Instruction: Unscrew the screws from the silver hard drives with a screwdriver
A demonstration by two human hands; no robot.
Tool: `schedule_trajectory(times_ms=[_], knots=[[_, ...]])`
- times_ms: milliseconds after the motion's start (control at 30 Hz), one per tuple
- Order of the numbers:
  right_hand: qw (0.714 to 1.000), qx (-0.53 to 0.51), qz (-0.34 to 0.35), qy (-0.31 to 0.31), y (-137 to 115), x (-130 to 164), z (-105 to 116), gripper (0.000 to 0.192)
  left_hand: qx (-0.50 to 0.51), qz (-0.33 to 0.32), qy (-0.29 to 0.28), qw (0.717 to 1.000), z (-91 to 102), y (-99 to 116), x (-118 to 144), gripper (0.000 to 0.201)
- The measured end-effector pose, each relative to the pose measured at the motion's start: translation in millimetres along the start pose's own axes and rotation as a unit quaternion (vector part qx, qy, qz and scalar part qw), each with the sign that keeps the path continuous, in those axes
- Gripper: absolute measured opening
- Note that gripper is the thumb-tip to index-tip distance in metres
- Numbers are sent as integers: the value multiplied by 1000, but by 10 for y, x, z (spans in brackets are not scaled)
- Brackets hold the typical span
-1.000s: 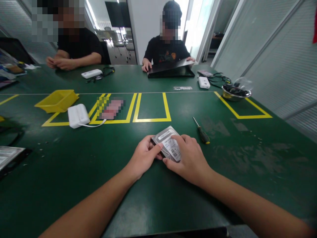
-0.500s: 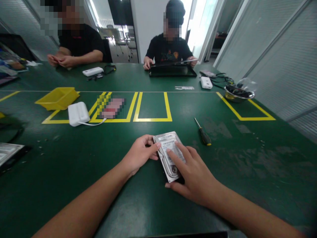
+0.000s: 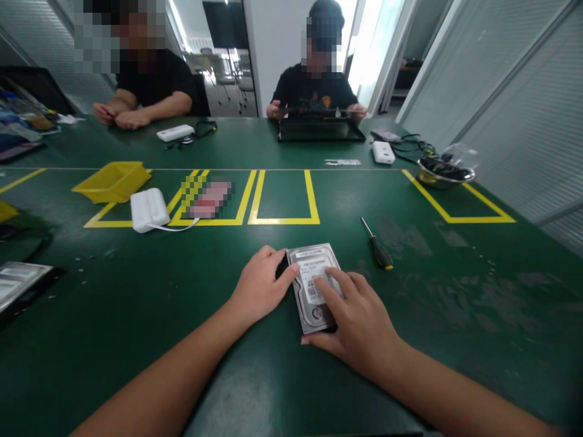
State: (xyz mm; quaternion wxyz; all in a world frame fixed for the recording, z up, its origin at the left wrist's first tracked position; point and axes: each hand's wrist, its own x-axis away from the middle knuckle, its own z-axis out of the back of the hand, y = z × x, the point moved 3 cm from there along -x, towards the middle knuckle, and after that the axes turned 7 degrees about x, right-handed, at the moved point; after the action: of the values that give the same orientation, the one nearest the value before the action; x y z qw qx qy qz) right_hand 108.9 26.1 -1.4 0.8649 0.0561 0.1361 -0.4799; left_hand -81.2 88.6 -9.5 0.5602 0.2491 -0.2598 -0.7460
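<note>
A silver hard drive (image 3: 314, 282) with a white printed label lies label up between my hands, over the green table (image 3: 255, 388). My left hand (image 3: 262, 282) grips its far left side, thumb on the top edge and the other fingers behind it. On the drive's right side, my right hand (image 3: 359, 312) has its fingers resting on the label and its thumb at the near edge. A screwdriver (image 3: 379, 250) with a black and yellow handle lies beyond my right hand, apart from it.
A yellow bin (image 3: 112, 182), a white power bank (image 3: 149, 209) and a blurred pink object stand left. Another drive (image 3: 22, 282) lies at far left. A metal bowl (image 3: 446, 173) stands right. Two people sit opposite; one holds a panel above a black tray (image 3: 321, 130).
The hard drive has turned slightly and lies flatter. My left fingers have shifted around its far left corner. Across the table, a person has raised the panel with both hands.
</note>
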Motion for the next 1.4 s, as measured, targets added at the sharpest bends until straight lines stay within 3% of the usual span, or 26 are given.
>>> schedule_trajectory(times_ms=[200,400,567,667,767,833,867,933,1033,1100,1400], knots=[[999,6,44,-9,-3,12,55,79,-38,-14,-4,999,-57,-24,-1,49],[999,0,38,-29,-25,54,64,68,-64,-8,-27,998,-92,-1,-17,59],[994,-69,23,-87,129,7,245,54,-98,-39,-26,994,-137,63,3,75],[988,-93,-19,-117,453,-18,429,34,-90,-34,-25,995,-162,51,17,75],[986,97,-107,-84,985,-1,626,36,-68,-29,-5,997,-170,22,23,83],[936,266,-202,-113,1413,43,716,33,-54,-43,-3,998,-174,20,25,86],[911,287,-253,-153,1629,74,733,31,-50,-54,-13,997,-178,27,27,87],[877,265,-342,-207,2019,132,741,34,-48,-75,-38,995,-184,49,32,91],[826,238,-462,-219,2456,206,706,47,-42,-71,-60,995,-181,76,38,97],[805,217,-512,-205,2630,249,649,53,-32,-61,-67,995,-178,91,39,96],[824,177,-499,-201,2811,398,440,58,-21,-45,-77,996,-185,120,34,92]])
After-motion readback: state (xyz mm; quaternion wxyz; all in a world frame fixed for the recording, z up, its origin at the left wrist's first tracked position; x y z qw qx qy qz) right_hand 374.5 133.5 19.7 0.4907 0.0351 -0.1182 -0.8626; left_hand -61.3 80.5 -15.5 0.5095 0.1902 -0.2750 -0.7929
